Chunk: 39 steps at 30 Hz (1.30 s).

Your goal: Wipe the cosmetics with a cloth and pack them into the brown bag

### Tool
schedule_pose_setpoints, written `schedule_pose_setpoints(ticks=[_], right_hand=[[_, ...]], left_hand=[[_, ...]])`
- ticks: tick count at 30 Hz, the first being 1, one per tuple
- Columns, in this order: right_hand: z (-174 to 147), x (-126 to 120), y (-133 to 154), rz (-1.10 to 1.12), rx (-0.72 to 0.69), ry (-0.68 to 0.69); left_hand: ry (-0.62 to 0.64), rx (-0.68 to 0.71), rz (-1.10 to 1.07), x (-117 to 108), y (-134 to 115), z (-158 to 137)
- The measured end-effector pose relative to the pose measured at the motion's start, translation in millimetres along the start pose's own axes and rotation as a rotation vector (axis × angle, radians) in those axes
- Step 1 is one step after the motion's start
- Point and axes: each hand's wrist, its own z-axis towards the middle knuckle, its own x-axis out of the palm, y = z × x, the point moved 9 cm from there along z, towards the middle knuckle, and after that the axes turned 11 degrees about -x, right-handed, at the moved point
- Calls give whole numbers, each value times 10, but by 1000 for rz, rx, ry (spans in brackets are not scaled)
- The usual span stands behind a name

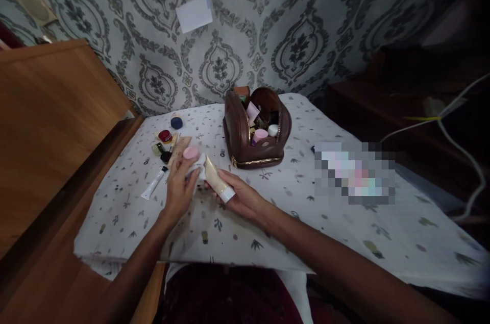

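My right hand is closed around a pale gold squeeze tube with a white cap, which points down toward me. Close beside it, my left hand has its fingers around a white jar with a pink lid; the fingers cover part of it. A white tube with a black cap lies left of my left hand. Behind that hand are a beige flat item, a small dark green bottle and a red-lidded jar. Farther back sits a dark blue lid or jar.
A brown toiletry bag stands unzipped at the back, with several cosmetics inside, including a pink-lidded jar. A blurred-out object lies on the right of the patterned tablecloth. A wooden panel borders the left; a white cable hangs right.
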Motion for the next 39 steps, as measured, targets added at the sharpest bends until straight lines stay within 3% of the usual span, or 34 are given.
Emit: schedule_pose_setpoints(ticks=[3,6,9,14,16,22,29,33,36,39], right_hand=[[36,-50,79,49,-55,-30],[79,-89,72,86,-22,-35],[101,-122,61,91,-3,-58],[67,-137,70,76,-42,-123],[51,-86,106,63,-87,-87],[53,-12,401,-26,-337,-28],[9,65,514,-139,-438,-2],[-95,232,690,-443,-502,125],[-209,348,1025,-669,-619,190],[-296,370,1381,-732,-672,186]], left_hand=[[65,45,-46,124,-144,-238],[116,167,-62,241,-356,-498],[120,186,-56,245,-368,-489],[-11,-147,-201,43,38,-63],[8,-270,-324,87,139,-18],[223,-528,-699,581,181,-405],[333,-1028,-1204,961,128,-796],[422,-1042,-1244,966,-35,-704],[407,-1042,-1210,953,-63,-568],[395,-1060,-1180,998,-70,-415]])
